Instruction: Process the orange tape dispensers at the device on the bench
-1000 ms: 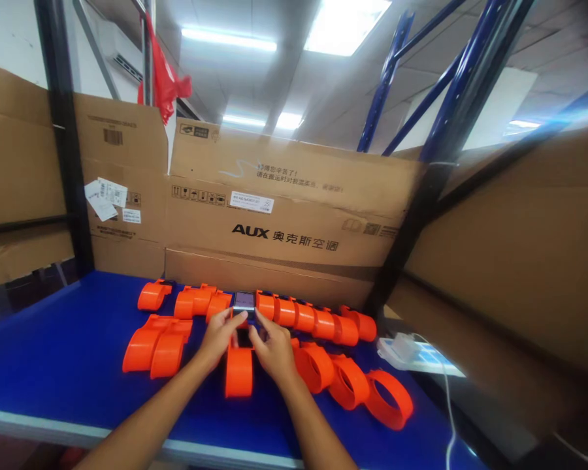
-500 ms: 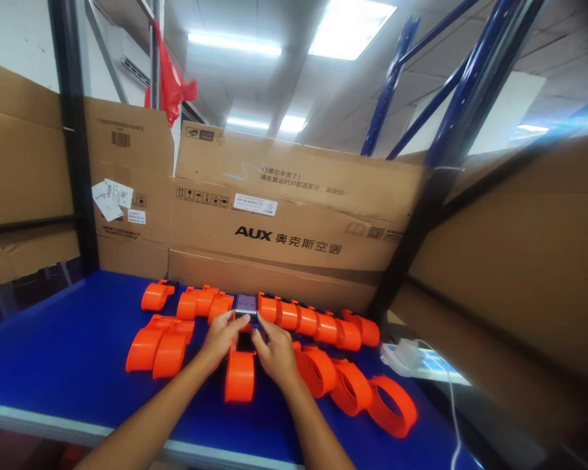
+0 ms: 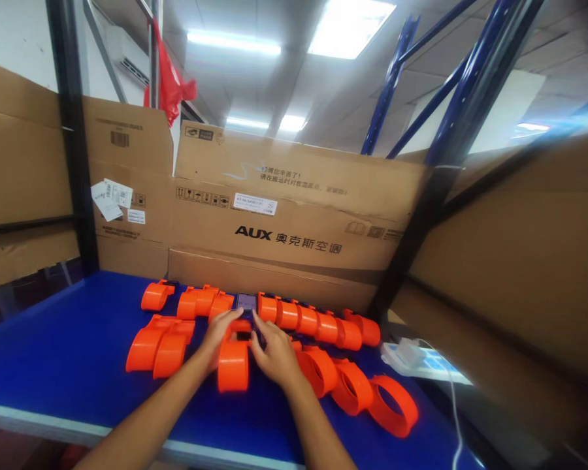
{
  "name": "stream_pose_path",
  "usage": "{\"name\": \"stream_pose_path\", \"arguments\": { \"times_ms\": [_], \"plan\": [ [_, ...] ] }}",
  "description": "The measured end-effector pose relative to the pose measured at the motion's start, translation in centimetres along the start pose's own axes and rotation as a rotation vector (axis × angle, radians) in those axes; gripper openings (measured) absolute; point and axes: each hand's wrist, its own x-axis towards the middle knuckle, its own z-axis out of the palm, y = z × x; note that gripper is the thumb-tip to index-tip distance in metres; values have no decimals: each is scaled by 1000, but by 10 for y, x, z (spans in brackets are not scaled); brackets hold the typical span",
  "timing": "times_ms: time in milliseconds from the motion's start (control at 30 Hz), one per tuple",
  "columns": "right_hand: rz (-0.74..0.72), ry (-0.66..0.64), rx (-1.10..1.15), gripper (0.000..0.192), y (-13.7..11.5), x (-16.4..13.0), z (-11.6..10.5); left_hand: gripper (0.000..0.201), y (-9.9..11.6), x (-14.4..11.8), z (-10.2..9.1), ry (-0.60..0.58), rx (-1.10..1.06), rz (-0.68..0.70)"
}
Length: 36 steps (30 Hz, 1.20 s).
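Observation:
At the middle of the blue table, a small dark device with a grey screen (image 3: 246, 301) faces me between my hands. My left hand (image 3: 219, 334) is closed, its thumb against the device's lower left corner. From the right, my right hand (image 3: 273, 347) is closed with its fingertips at the lower right edge. An orange looped band (image 3: 233, 367) sits just below, between my wrists, its upper part close to my left fingers. Whether that band is joined to the device is hidden by my hands.
Behind my hands runs a row of orange bands (image 3: 306, 321), several with dark parts on top. More orange bands (image 3: 170, 352) lie at left and larger orange loops (image 3: 394, 408) at right. A white power strip (image 3: 421, 360) with a cable lies right; a cardboard wall (image 3: 289, 267) stands behind.
The orange band between my wrists has moved slightly up and left. My left thumb and right fingers have shifted a little at the device's lower edge, and the screen stays in nearly the same place.

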Motion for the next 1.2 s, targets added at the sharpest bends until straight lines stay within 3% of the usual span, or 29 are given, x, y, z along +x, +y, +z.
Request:
{"name": "stream_pose_path", "arguments": {
  "times_ms": [167,333,733,1200],
  "plan": [
    [-9,-40,-174,59,1,0,-1,25,-1,-1,4,-11,-33,-28],
    [38,-92,-276,57,-4,1,-3,30,-7,2,0,-28,78,-22],
    [48,-27,-268,38,-7,-1,-1,35,-8,1,-3,-93,150,-55],
    [2,-3,-289,32,-4,-2,3,34,-2,-2,0,-119,130,-74]
  ]
}}
